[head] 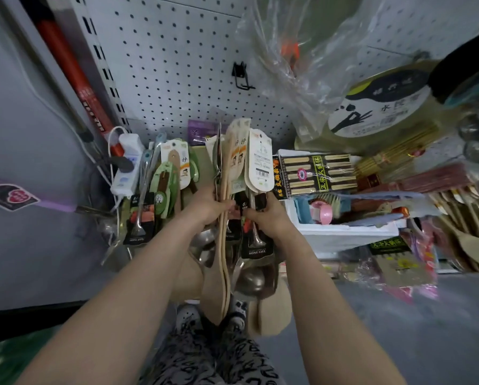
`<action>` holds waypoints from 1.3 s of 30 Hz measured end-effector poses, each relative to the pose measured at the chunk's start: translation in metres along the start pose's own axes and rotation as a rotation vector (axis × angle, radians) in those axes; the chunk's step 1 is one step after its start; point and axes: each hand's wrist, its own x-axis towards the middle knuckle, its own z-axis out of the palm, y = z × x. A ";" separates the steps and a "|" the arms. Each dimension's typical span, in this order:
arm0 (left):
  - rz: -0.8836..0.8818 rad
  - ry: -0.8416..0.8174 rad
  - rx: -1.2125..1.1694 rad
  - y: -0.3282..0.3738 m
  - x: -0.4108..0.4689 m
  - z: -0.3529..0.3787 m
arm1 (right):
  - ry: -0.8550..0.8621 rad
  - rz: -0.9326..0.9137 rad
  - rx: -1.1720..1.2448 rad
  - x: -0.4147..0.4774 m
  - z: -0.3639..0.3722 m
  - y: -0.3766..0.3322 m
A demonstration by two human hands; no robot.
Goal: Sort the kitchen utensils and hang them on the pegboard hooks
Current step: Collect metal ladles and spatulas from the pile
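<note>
A white pegboard (pixel 177 65) rises ahead with one bare black hook (pixel 242 76). My left hand (pixel 207 207) grips a bundle of wooden spatulas (pixel 224 245) with paper tags, their blades pointing down toward me. My right hand (pixel 269 215) holds the handles of carded metal ladles (pixel 256 273), right beside the spatulas. Both bundles hang below the hook. More tagged utensils (pixel 166 184), green and wooden, hang in a row to the left.
A white power strip (pixel 127 165) with cables sits at the left. Boxed chopsticks (pixel 316 173), a white foam box (pixel 344 234) and loose wooden utensils crowd the shelf on the right. A clear plastic bag (pixel 296 56) hangs at upper right.
</note>
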 end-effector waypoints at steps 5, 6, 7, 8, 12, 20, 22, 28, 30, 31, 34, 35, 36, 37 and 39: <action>0.025 0.017 -0.008 0.007 -0.009 0.014 | 0.080 -0.027 -0.087 -0.011 -0.019 0.003; 0.010 0.000 -0.043 0.008 -0.011 0.018 | 0.103 -0.027 -0.098 -0.015 -0.026 0.004; -0.003 -0.012 -0.081 0.009 -0.012 0.021 | 0.125 -0.026 -0.108 -0.017 -0.031 0.006; -0.011 -0.025 -0.094 0.012 -0.015 0.026 | 0.149 -0.029 -0.117 -0.019 -0.037 0.009; 0.009 -0.063 -0.012 0.022 -0.024 0.055 | 0.206 -0.028 -0.098 -0.034 -0.066 0.026; -0.006 -0.164 0.057 0.047 -0.048 0.152 | 0.280 0.007 -0.006 -0.071 -0.142 0.088; -0.026 -0.190 0.041 0.053 -0.056 0.185 | 0.308 0.035 0.040 -0.083 -0.169 0.108; 0.037 -0.266 0.158 0.078 -0.084 0.289 | 0.431 0.091 0.121 -0.126 -0.251 0.175; 0.083 -0.290 0.213 0.087 -0.094 0.327 | 0.487 0.077 0.118 -0.142 -0.279 0.198; 0.109 -0.300 0.241 0.090 -0.096 0.344 | 0.503 0.082 0.113 -0.151 -0.292 0.207; 0.206 -0.347 0.353 0.103 -0.111 0.405 | 0.576 0.102 0.118 -0.178 -0.336 0.241; 0.237 -0.361 0.384 0.106 -0.115 0.424 | 0.603 0.116 0.125 -0.186 -0.349 0.252; 0.252 -0.385 0.407 0.111 -0.121 0.442 | 0.632 0.130 0.137 -0.195 -0.363 0.264; 0.274 -0.413 0.429 0.116 -0.127 0.467 | 0.662 0.151 0.158 -0.207 -0.379 0.278; 0.284 -0.460 0.420 0.123 -0.135 0.497 | 0.707 0.178 0.185 -0.223 -0.402 0.296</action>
